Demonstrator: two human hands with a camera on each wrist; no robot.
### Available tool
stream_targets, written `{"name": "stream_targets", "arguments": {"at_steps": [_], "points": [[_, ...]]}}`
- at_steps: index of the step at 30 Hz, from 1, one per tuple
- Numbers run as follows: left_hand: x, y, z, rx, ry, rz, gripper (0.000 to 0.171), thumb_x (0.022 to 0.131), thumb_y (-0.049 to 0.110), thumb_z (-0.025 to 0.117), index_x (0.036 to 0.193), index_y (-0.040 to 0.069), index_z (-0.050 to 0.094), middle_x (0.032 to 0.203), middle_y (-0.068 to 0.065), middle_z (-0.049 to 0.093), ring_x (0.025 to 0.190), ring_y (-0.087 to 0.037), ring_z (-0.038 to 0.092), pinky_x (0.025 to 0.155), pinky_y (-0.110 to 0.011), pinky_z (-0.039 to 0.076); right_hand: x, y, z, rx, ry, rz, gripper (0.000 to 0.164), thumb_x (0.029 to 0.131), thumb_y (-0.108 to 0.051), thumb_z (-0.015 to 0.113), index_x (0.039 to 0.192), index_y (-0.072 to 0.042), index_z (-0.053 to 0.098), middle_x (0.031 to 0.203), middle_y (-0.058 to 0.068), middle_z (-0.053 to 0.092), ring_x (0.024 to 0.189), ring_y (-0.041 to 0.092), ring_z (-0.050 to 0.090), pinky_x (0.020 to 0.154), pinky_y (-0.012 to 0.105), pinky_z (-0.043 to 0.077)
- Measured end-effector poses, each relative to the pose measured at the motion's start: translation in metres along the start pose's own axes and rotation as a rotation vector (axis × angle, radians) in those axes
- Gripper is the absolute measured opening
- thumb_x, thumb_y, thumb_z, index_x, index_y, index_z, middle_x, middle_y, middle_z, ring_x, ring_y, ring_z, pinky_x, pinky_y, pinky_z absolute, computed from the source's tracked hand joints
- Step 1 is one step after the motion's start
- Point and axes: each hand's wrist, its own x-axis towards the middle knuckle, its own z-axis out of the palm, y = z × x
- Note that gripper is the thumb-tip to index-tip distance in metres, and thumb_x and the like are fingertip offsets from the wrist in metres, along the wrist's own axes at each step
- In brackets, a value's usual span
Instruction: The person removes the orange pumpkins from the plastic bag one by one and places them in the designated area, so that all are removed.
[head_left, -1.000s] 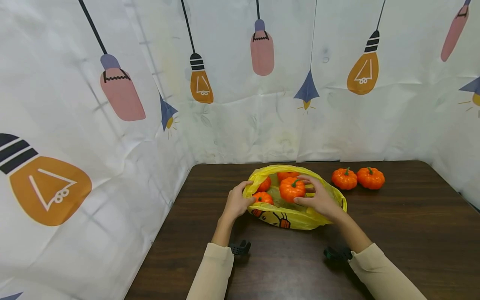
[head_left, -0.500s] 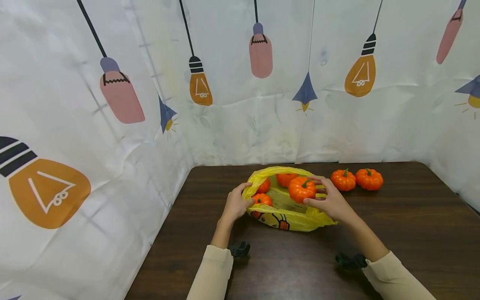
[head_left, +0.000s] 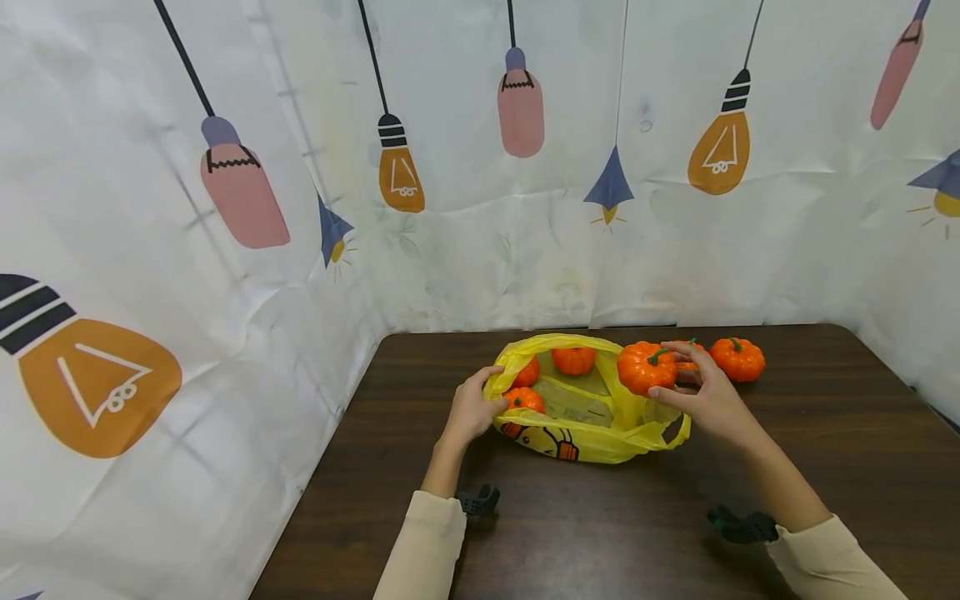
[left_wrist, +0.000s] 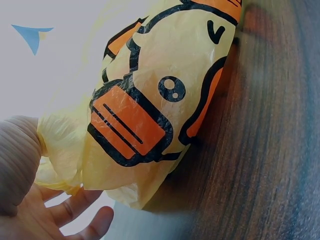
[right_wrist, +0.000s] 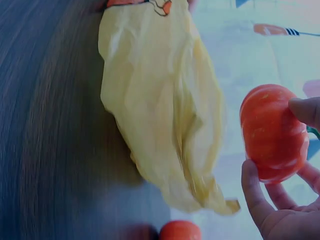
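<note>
A yellow plastic bag (head_left: 592, 446) with a printed duck face lies on the table, its mouth spread wide. My left hand (head_left: 471, 408) pinches the bag's left rim between thumb and fingers; the left wrist view shows the thumb over the thin film (left_wrist: 65, 145). Inside the bag are several small orange pumpkins, one near the back (head_left: 573, 361) and one by my left thumb (head_left: 525, 399). My right hand (head_left: 708, 396) grips another small pumpkin (head_left: 645, 367) with a green stem, held at the bag's right rim. In the right wrist view this pumpkin (right_wrist: 272, 132) sits between thumb and fingers.
Two more pumpkins rest on the dark wooden table (head_left: 585, 533) at the back right, one (head_left: 738, 359) in plain sight, the other partly behind my right hand. A white cloth (head_left: 480, 250) with lamp prints hangs around the table's back and left side.
My right hand has carried the pumpkin rightward from inside the bag's mouth to its right rim. The bag's right side has sagged. My left hand has stayed at the left rim.
</note>
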Motion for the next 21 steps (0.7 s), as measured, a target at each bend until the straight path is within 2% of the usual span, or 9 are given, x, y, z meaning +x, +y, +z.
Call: {"name": "stream_targets", "arguments": {"at_steps": [6,11,15,19,21], "points": [[-0.001,0.0,-0.001,0.004,0.003,0.016,0.058,0.089,0.011,0.074,0.145,0.018,0.059,0.146,-0.016,0.059,0.091,-0.026,0.058,0.064,-0.029,0.046,-0.006,0.006,-0.017,-0.024,0.022,0.034,0.078,0.097,-0.026,0.072,0.16,-0.011,0.028,0.16,0.029,0.025,0.136,0.048,0.042,0.082,0.017,0.051],[0.0,-0.002,-0.001,-0.007,0.016,0.034,0.055,0.091,0.012,0.071,0.144,0.018,0.059,0.143,-0.015,0.061,0.08,-0.022,0.055,0.061,-0.028,0.044,-0.008,0.011,-0.027,-0.079,0.052,0.073,0.081,0.097,-0.031,0.072,0.161,-0.012,0.027,0.16,0.028,0.028,0.136,0.049,0.038,0.086,0.034,0.052],[0.001,-0.003,0.0,-0.018,0.036,0.036,0.052,0.092,0.012,0.069,0.142,0.019,0.061,0.143,-0.013,0.062,0.083,-0.023,0.057,0.063,-0.029,0.045,-0.011,0.014,-0.034,-0.094,0.086,0.089,0.08,0.097,-0.031,0.072,0.161,-0.011,0.028,0.158,0.027,0.029,0.133,0.046,0.039,0.081,0.027,0.051],[0.002,-0.003,-0.001,-0.016,0.057,0.037,0.049,0.093,0.011,0.07,0.141,0.02,0.063,0.146,-0.012,0.06,0.105,-0.026,0.058,0.076,-0.032,0.048,-0.012,0.018,-0.041,-0.113,0.117,0.086,0.077,0.098,-0.03,0.071,0.16,-0.01,0.03,0.156,0.027,0.03,0.13,0.042,0.04,0.076,0.02,0.048],[0.003,-0.004,-0.002,-0.024,0.063,0.038,0.048,0.093,0.011,0.07,0.14,0.019,0.063,0.147,-0.012,0.06,0.101,-0.024,0.059,0.073,-0.032,0.049,-0.013,0.021,-0.045,-0.122,0.128,0.09,0.076,0.098,-0.031,0.07,0.16,-0.011,0.03,0.156,0.027,0.03,0.13,0.043,0.04,0.075,0.019,0.048]]}}
